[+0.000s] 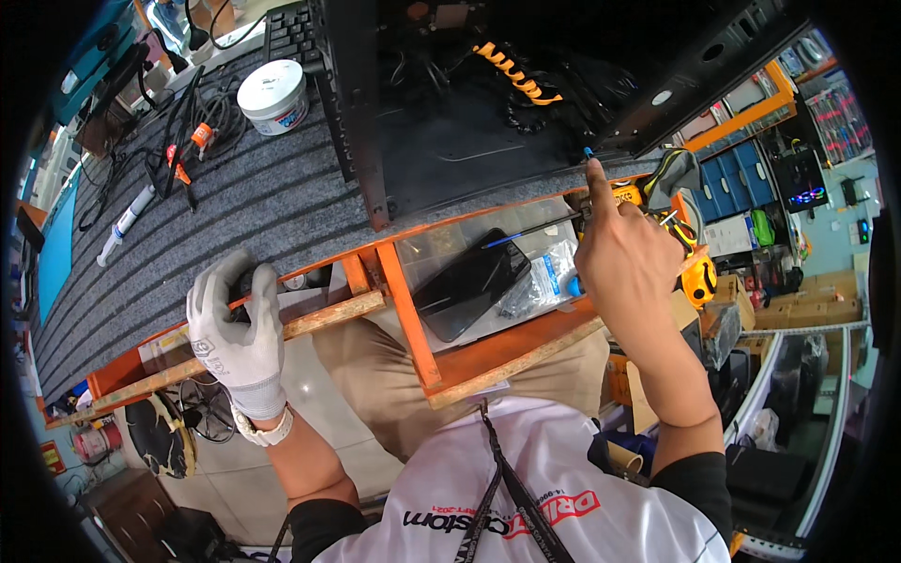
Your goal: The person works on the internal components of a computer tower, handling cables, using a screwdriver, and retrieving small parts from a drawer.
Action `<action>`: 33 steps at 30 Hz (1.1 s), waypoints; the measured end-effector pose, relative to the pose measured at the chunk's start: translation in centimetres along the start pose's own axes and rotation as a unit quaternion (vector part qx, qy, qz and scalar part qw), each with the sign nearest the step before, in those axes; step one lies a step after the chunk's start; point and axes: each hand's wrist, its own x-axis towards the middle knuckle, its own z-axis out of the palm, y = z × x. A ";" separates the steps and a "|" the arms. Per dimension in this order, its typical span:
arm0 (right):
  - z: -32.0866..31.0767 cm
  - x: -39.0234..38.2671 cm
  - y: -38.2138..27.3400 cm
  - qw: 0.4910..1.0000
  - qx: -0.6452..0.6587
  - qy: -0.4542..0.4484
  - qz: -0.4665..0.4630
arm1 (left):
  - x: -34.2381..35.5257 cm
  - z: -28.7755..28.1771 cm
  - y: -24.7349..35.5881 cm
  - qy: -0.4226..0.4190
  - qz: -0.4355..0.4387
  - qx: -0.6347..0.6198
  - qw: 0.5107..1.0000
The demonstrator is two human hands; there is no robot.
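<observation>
Grey ribbed matting [235, 202] covers the bench. Gloved left hand [239, 328] clamps the orange bench edge [319, 314] at lower left; bare right hand [624, 253] grips a screwdriver [526, 230] beside the black case [488, 122], which could slip off-angle.

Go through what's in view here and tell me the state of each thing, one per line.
Left hand: gloved, gripping the orange table edge.
Right hand: bare, closed on a screwdriver, forefinger raised.
Computer case: open, lying on the grey mat.
White tub: lid on.
Smartphone: screen dark.
</observation>
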 end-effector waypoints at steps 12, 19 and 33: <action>-1.1 -1.4 1.9 0.993 0.082 0.063 -0.057 | 0.0 -0.2 0.3 0.008 0.004 0.018 1.000; -1.8 -3.2 1.8 0.938 0.339 0.064 -0.031 | -0.3 -0.9 0.3 0.028 0.001 0.000 1.000; 1.3 4.4 1.0 0.884 0.438 -0.040 -0.157 | -0.2 -0.6 1.1 0.047 0.056 0.045 0.996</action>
